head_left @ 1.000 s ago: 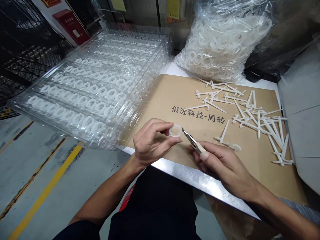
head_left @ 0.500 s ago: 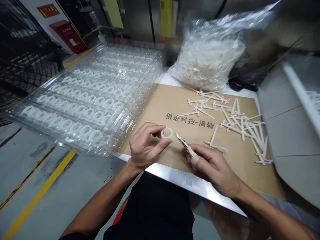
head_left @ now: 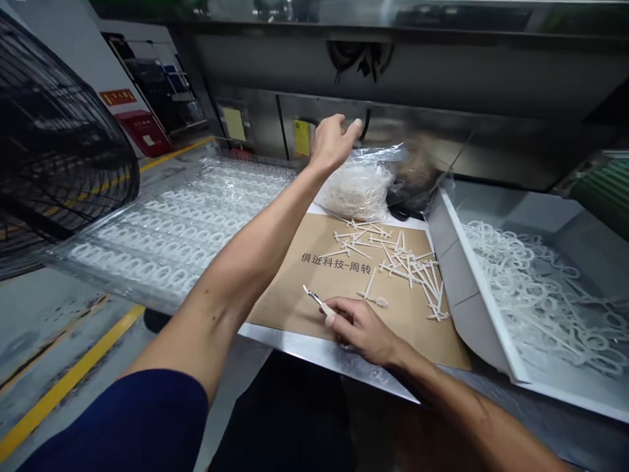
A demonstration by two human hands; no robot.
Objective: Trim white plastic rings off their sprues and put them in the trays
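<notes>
My left hand point(head_left: 334, 141) is stretched far forward and held high, just above the clear plastic bag of white rings point(head_left: 358, 187). Its fingers are curled and seen from behind, so whatever they hold is hidden. My right hand point(head_left: 356, 326) rests on the brown cardboard sheet point(head_left: 289, 301) near the table's front edge. It is closed on small cutting pliers point(head_left: 314, 299), whose tips point left. A scatter of white plastic runner sticks point(head_left: 407, 262) lies on the cardboard just beyond that hand.
A stack of clear blister trays point(head_left: 187, 223) filled with white rings lies at the left. A grey bin point(head_left: 462, 275) at the right holds many white ring parts. A black fan guard point(head_left: 54, 151) stands far left, and a metal machine front runs behind.
My left hand has left the spot by the pliers and reached up and forward over the bag; the ring it pinched is out of sight. The view has tilted up.
</notes>
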